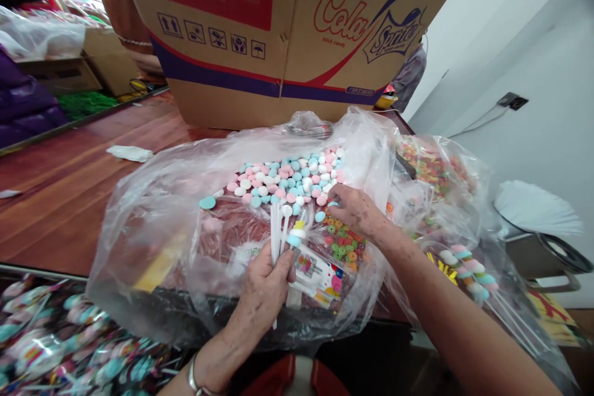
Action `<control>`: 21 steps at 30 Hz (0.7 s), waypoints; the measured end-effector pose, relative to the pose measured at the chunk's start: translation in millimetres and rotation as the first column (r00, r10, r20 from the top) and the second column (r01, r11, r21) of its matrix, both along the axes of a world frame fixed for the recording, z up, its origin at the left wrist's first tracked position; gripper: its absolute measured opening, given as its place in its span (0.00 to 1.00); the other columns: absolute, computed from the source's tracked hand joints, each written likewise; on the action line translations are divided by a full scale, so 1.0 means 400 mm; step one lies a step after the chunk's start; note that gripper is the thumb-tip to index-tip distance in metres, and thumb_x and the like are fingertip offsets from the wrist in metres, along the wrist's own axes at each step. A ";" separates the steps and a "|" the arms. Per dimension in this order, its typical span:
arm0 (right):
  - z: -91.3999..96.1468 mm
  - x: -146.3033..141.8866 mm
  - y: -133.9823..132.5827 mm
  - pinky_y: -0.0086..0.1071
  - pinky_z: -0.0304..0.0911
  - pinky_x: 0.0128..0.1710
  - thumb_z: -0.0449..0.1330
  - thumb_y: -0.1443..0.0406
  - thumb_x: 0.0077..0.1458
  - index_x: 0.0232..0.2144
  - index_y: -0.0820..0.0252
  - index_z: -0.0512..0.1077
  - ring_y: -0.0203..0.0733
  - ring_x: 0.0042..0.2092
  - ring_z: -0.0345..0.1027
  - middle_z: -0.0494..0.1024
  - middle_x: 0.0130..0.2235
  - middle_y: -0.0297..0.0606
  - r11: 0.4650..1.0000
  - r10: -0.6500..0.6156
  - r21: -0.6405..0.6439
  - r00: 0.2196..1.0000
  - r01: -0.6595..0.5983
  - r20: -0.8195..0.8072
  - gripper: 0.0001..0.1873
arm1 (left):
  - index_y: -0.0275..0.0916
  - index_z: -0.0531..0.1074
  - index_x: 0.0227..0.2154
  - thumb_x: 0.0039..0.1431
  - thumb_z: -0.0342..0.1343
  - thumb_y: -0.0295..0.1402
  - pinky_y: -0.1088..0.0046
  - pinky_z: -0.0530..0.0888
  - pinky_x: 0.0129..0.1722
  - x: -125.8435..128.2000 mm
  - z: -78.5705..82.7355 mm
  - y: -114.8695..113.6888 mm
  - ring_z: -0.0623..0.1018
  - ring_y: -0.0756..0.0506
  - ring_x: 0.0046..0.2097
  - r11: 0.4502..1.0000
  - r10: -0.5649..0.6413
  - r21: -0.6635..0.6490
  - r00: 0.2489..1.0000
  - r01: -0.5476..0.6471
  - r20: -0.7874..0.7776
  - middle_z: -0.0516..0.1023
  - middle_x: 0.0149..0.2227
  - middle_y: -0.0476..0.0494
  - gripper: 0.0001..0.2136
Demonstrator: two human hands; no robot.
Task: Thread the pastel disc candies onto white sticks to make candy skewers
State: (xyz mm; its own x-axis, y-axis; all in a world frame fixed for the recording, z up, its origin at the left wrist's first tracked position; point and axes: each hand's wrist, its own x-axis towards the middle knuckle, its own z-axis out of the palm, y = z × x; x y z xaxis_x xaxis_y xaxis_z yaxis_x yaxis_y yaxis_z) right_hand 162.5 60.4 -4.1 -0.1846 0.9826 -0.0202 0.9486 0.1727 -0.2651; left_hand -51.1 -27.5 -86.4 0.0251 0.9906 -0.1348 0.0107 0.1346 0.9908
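My left hand (269, 278) is closed round a bundle of white plastic sticks (275, 229). At its thumb stands a stick with a blue and a white marshmallow (295, 237) threaded on it and a yellow piece on top. My right hand (355, 207) reaches to the near right edge of a pile of pink, white and blue marshmallows (285, 179). Its thumb and fingertips pinch a light blue marshmallow (333, 203). Beneath that hand lie small coloured candy rings (346, 244). A printed clear packet (320, 272) is just right of my left hand.
Clear plastic sheeting (153, 210) covers much of the wooden table (60, 216). A large carton (278, 74) stands behind. Finished marshmallow sticks (471, 272) lie at right, wrapped ones (55, 340) at lower left. Bagged candy rings (431, 164) sit at back right. Another person's arm (123, 6) shows behind the carton.
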 end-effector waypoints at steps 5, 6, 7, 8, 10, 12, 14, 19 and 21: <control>-0.046 -0.022 0.021 0.33 0.61 0.48 0.55 0.70 0.58 0.43 0.61 0.74 0.44 0.47 0.69 0.78 0.45 0.43 0.984 0.127 0.126 0.992 -0.124 -0.018 0.12 | 0.41 0.68 0.26 0.60 0.56 0.43 0.77 0.60 0.17 -0.001 0.000 0.002 0.64 0.52 0.18 1.000 -0.017 -0.002 1.000 0.017 0.003 0.70 0.20 0.53 0.13; -0.056 -0.024 0.026 0.34 0.61 0.50 0.55 0.70 0.60 0.44 0.61 0.74 0.45 0.48 0.69 0.78 0.45 0.44 0.980 0.152 0.126 0.988 -0.151 0.008 0.11 | 0.41 0.68 0.26 0.61 0.56 0.43 0.77 0.60 0.17 -0.002 0.000 0.002 0.64 0.52 0.18 1.000 -0.022 -0.004 1.000 0.022 0.002 0.70 0.21 0.53 0.13; -0.065 -0.026 0.030 0.34 0.61 0.51 0.54 0.69 0.61 0.44 0.61 0.74 0.46 0.50 0.69 0.78 0.46 0.45 0.977 0.177 0.117 0.983 -0.180 0.041 0.11 | 0.41 0.68 0.26 0.61 0.55 0.43 0.77 0.60 0.17 -0.002 0.000 0.002 0.64 0.52 0.18 1.000 -0.028 -0.008 1.000 0.028 0.000 0.70 0.21 0.53 0.13; -0.072 -0.028 0.033 0.34 0.61 0.52 0.54 0.69 0.62 0.45 0.62 0.74 0.46 0.51 0.69 0.78 0.47 0.45 0.973 0.203 0.098 0.976 -0.210 0.078 0.11 | 0.41 0.68 0.26 0.61 0.55 0.44 0.77 0.60 0.17 -0.002 0.000 0.003 0.64 0.52 0.18 0.999 -0.033 -0.011 0.999 0.033 -0.003 0.70 0.21 0.53 0.13; -0.077 -0.029 0.035 0.35 0.61 0.51 0.54 0.68 0.63 0.46 0.61 0.75 0.47 0.51 0.69 0.78 0.47 0.45 0.966 0.246 0.040 0.958 -0.254 0.148 0.12 | 0.41 0.68 0.27 0.61 0.55 0.44 0.77 0.60 0.17 -0.002 0.002 0.003 0.64 0.52 0.18 0.999 -0.036 -0.017 0.999 0.036 -0.003 0.70 0.21 0.53 0.13; -0.074 -0.030 0.030 0.35 0.62 0.49 0.55 0.68 0.64 0.46 0.60 0.75 0.47 0.50 0.70 0.78 0.46 0.45 0.961 0.273 -0.020 0.940 -0.274 0.207 0.12 | 0.41 0.68 0.27 0.61 0.55 0.44 0.77 0.59 0.17 -0.001 0.002 0.002 0.64 0.52 0.18 0.999 -0.036 -0.020 0.999 0.036 0.004 0.70 0.21 0.53 0.13; -0.065 -0.031 0.019 0.34 0.63 0.46 0.55 0.67 0.64 0.45 0.60 0.76 0.48 0.48 0.71 0.79 0.44 0.45 0.965 0.263 -0.056 0.931 -0.258 0.252 0.11 | 0.41 0.69 0.28 0.61 0.55 0.44 0.77 0.59 0.17 0.000 0.002 0.002 0.63 0.52 0.18 0.999 -0.036 -0.024 0.999 0.036 0.011 0.70 0.21 0.53 0.12; -0.059 -0.031 -0.020 0.35 0.64 0.46 0.54 0.71 0.63 0.47 0.60 0.74 0.48 0.48 0.72 0.79 0.46 0.46 0.966 0.257 -0.075 0.923 -0.246 0.288 0.13 | 0.42 0.68 0.27 0.60 0.55 0.44 0.77 0.59 0.17 0.000 0.005 0.001 0.64 0.52 0.18 0.999 -0.034 -0.033 0.999 0.034 0.001 0.70 0.20 0.53 0.13; -0.071 -0.032 -0.032 0.35 0.64 0.48 0.53 0.74 0.62 0.46 0.61 0.74 0.49 0.50 0.71 0.79 0.48 0.47 0.965 0.262 -0.044 0.921 -0.260 0.288 0.14 | 0.42 0.68 0.26 0.60 0.55 0.44 0.77 0.59 0.17 0.000 0.008 0.001 0.64 0.51 0.18 0.999 -0.030 -0.023 1.000 0.030 -0.002 0.70 0.20 0.53 0.13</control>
